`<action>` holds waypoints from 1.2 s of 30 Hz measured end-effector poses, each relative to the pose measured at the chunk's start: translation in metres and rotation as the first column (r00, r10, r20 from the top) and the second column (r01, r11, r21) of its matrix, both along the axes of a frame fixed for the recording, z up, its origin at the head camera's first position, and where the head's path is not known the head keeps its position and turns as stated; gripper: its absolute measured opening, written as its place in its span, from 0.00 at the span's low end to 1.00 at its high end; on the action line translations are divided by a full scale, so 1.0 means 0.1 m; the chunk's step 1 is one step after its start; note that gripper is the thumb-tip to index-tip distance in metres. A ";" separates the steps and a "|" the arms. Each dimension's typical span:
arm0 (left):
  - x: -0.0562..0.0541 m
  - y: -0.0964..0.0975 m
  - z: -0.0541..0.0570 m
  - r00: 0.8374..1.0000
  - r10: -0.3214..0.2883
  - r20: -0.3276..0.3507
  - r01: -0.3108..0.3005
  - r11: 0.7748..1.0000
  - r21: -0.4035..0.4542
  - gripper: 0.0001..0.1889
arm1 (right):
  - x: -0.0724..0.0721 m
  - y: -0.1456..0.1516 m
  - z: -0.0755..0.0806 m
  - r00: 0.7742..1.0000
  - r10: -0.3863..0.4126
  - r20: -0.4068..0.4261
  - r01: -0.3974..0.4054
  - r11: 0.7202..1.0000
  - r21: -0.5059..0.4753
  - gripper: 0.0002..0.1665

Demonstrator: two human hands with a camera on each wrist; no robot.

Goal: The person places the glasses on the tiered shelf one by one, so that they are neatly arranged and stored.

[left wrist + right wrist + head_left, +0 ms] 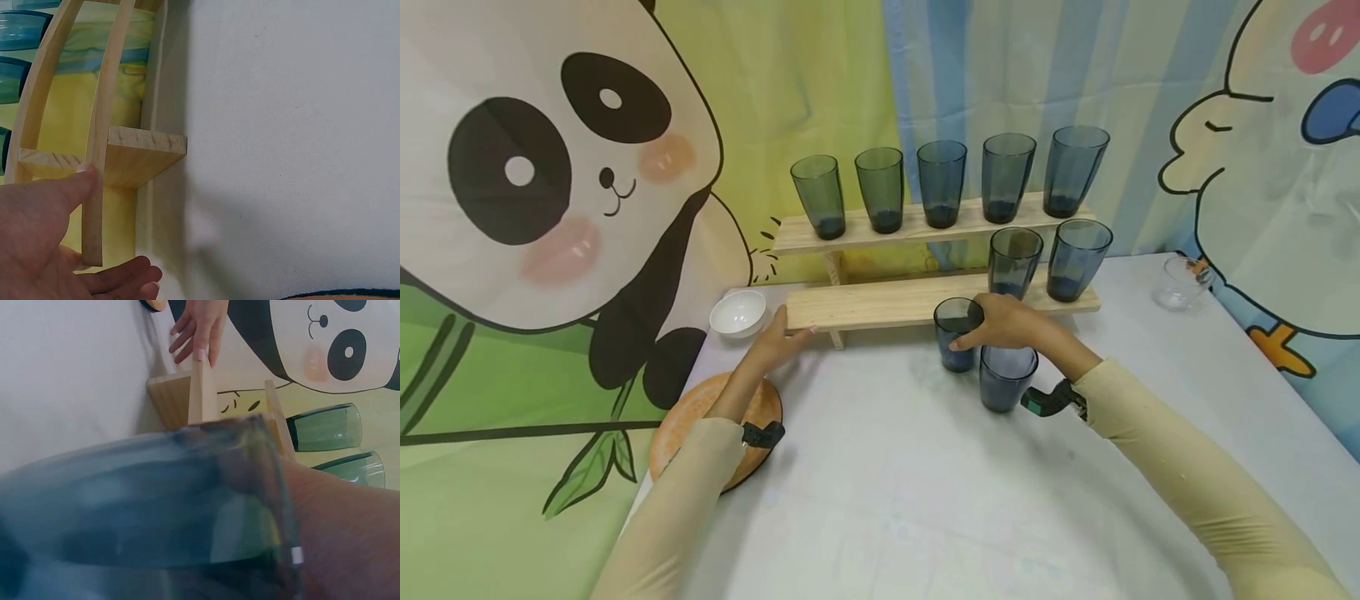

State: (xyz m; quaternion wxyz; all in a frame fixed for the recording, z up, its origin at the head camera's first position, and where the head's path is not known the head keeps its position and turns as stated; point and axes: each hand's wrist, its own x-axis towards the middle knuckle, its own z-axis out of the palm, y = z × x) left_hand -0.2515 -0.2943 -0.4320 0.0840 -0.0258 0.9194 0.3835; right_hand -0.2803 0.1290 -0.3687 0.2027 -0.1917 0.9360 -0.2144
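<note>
My right hand grips a blue-grey tumbler just in front of the lower shelf; I cannot tell whether its base touches the table. Below that hand, a second tumbler stands upright on the table. My left hand holds the left end of the two-tier wooden rack. In the left wrist view the thumb presses on the lower board, with fingers on its other side. Two tumblers stand at the lower tier's right end, one of them outermost. Several more, including a left-end tumbler, line the upper tier.
A white bowl sits left of the rack. An orange round board lies partly under my left forearm. At the far right stands a clear glass cup. A printed curtain hangs behind the white table.
</note>
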 end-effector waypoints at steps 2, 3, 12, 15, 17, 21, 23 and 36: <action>0.00 0.00 -0.01 1.000 -0.002 -0.001 0.002 1.000 0.004 0.51 | 0.00 0.00 -0.01 1.000 0.002 -0.005 -0.002 1.000 -0.014 0.64; 0.00 0.00 -0.01 1.000 -0.002 -0.001 0.002 1.000 0.004 0.51 | 0.00 0.00 -0.02 1.000 0.003 -0.009 -0.003 1.000 -0.020 0.65; 0.00 0.00 0.00 1.000 -0.009 -0.017 0.009 0.999 0.030 0.50 | 0.01 0.03 -0.03 0.996 -0.007 -0.087 -0.002 0.995 -0.100 0.61; 0.00 0.01 0.00 1.000 -0.005 -0.014 0.005 1.000 0.029 0.50 | 0.04 0.04 0.02 0.992 -0.014 -0.122 -0.002 0.991 -0.131 0.61; 0.00 0.01 -0.01 1.000 0.000 -0.008 0.000 1.000 0.030 0.50 | 0.07 0.04 0.07 0.990 -0.020 -0.140 -0.001 0.989 -0.149 0.62; 0.01 0.00 -0.02 1.000 0.007 -0.003 -0.007 1.000 0.022 0.50 | 0.13 0.04 0.18 0.985 -0.035 -0.169 0.003 0.983 -0.183 0.66; 0.01 0.01 -0.01 1.000 0.006 -0.006 -0.005 1.000 0.023 0.50 | 0.16 0.05 0.23 0.981 -0.044 -0.188 0.005 0.979 -0.203 0.67; 0.00 0.00 -0.03 1.000 0.000 -0.006 0.001 0.999 0.034 0.50 | 0.14 -0.02 0.33 0.960 -0.191 -0.206 0.094 0.909 -0.405 0.55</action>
